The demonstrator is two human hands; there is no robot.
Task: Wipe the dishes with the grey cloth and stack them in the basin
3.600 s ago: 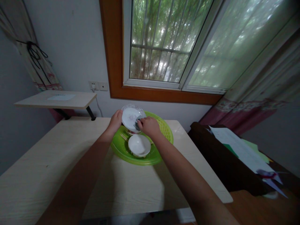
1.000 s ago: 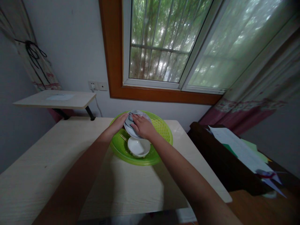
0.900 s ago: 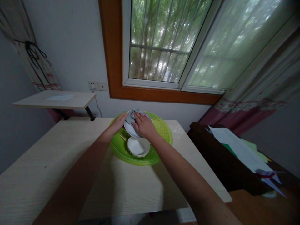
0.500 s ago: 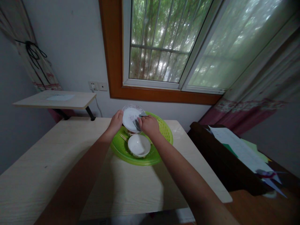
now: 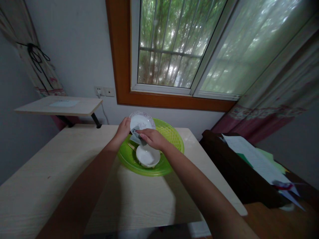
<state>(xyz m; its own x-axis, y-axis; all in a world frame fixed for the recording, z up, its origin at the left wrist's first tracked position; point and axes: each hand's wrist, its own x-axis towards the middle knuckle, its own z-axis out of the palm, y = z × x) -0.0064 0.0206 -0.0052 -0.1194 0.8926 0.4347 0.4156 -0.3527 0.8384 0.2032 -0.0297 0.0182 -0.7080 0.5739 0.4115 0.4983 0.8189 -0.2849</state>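
Observation:
My left hand [image 5: 123, 128] grips the left rim of a white plate [image 5: 142, 120] with a patterned border, tilted up above a green plastic basin [image 5: 174, 139]. Pressed to the plate's lower left is a grey cloth [image 5: 136, 137], pinched in the fingers of my right hand [image 5: 152, 138]. A white bowl [image 5: 148, 155] sits upright in the basin, just below the cloth. Wooden chopsticks [image 5: 131, 146] poke out at the bowl's left, their other ends hidden. Whatever lies behind the plate and cloth is covered.
The basin stands on a pale wooden table [image 5: 147, 196]. A small raised shelf [image 5: 59, 105] is at the table's back left. Wall and window [image 5: 179, 49] rise behind. To the right, a dark piece of furniture [image 5: 239, 172] carries papers [image 5: 251, 159].
My right hand has moved the cloth from the plate's right side down and left to its lower left edge. My left hand keeps the plate in nearly the same spot.

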